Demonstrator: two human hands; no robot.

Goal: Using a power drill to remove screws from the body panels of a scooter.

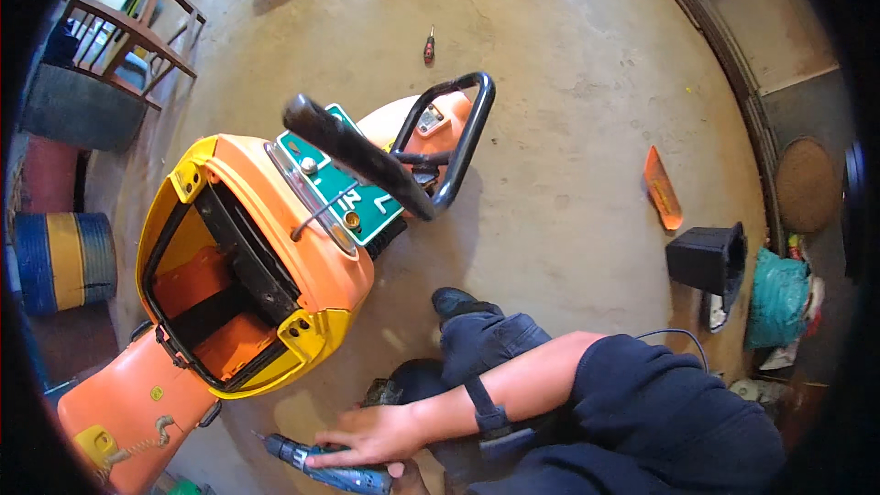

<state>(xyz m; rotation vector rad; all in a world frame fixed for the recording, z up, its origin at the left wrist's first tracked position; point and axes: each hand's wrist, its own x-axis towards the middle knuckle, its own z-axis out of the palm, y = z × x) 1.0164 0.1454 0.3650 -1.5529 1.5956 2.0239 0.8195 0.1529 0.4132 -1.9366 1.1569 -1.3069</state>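
At the lower middle my two hands are on a blue and black cordless drill (344,478). My right hand (374,435) lies over the drill's body with its fingers curled onto it. Beneath it, the part of my left hand (408,478) that shows wraps the drill's rear end; most of that hand is cut off by the lower edge. The drill's tip points left, toward an orange and yellow scooter (302,247). Its compartment (215,298) gapes with no cover over it. A green number plate (367,206) and a black grab rail (477,128) are at one end.
A red and black screwdriver (429,48) lies on the floor beyond the scooter. To the right are an orange panel (662,188), a black tub (701,261) and a teal bag (775,298). A wooden chair (137,37) and a striped drum (64,261) stand left.
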